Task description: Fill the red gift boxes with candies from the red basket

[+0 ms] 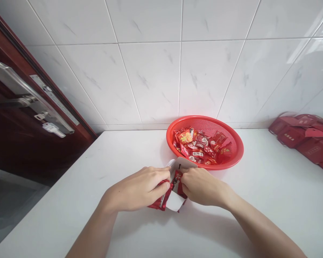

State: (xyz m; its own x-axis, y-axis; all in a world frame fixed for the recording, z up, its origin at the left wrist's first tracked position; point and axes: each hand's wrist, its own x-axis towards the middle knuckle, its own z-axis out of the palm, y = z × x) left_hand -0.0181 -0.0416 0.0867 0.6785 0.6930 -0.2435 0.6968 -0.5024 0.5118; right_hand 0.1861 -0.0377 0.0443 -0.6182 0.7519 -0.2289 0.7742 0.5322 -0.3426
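Observation:
A small paper box (174, 201), white on its inner flaps, stands with its top open on the table in front of me. My left hand (144, 188) is closed on a red wrapped candy packet (160, 202) at the box's left side, its fingertips at the rim. Inside the box lies another red packet (177, 179) with dark and white print. My right hand (200, 184) reaches into the box from the right with curled fingers touching that packet; whether they grip it is hidden. Just behind is a red plastic basket (237, 143) holding several wrapped candies (200, 147).
Folded dark red boxes (307, 139) are heaped at the table's right edge. A white tiled wall (150, 79) closes off the back of the white table (118, 150). At left is a dark red door (13, 139) with a metal handle and keys (52, 128).

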